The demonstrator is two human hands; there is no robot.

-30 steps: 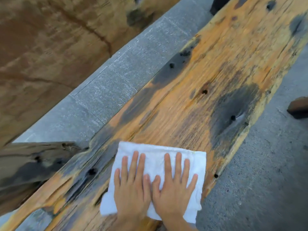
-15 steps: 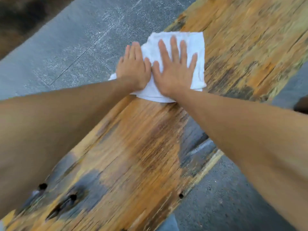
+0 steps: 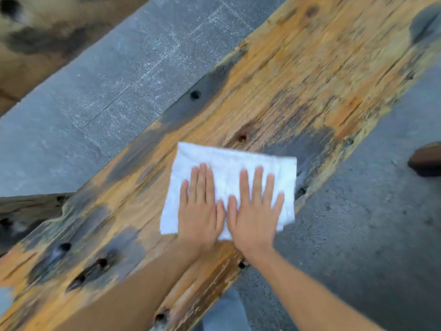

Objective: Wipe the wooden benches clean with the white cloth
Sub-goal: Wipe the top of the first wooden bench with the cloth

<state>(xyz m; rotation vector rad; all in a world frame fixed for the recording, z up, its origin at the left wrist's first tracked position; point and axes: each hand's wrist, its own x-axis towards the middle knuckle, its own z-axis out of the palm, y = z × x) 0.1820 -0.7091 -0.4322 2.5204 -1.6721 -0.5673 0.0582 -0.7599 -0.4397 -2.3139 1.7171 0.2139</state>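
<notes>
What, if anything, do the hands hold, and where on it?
Nothing is gripped: left hand and right hand press flat on the white cloth's near half.

Whole frame motion-blurred. Both hands (image 3: 229, 211) cover the near half of the white cloth (image 3: 229, 168). Table (image 3: 298, 91) cut off at top right and bottom left. Brown object (image 3: 427, 161) clipped by right edge, unidentifiable.

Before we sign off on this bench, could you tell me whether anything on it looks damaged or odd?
Yes: the bench is weathered, with dark grey patches and small round holes such as one by its far edge. The cloth lies flat under the left hand and right hand.
</notes>
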